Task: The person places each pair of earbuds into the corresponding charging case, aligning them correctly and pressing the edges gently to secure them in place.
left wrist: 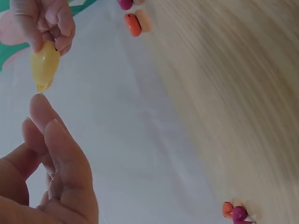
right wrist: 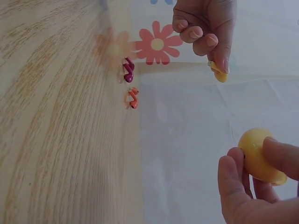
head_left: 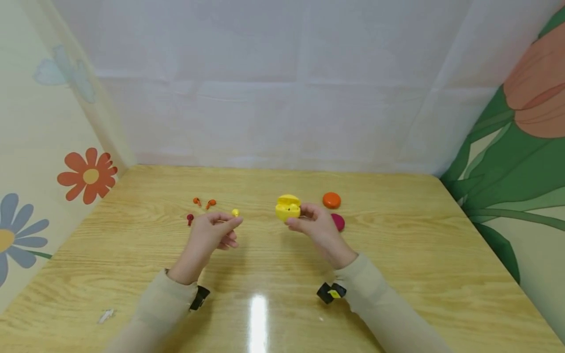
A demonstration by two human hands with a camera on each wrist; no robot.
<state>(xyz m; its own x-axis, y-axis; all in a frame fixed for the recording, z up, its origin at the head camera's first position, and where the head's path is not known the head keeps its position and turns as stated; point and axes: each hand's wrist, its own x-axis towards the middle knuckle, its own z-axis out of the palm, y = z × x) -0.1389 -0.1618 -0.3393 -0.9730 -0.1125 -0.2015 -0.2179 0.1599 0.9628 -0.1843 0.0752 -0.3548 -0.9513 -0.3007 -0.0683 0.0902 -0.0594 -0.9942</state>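
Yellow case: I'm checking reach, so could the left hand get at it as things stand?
Probably yes: the right hand holds the open yellow case up, and nothing shows between it and the left hand. That hand pinches a yellow earbud, though, which might hinder a grip.

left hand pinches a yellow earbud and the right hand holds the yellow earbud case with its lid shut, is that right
The lid is not shut: the head view shows it standing open on the yellow earbud case. The rest holds: the left hand pinches a yellow earbud and the right hand holds the case.
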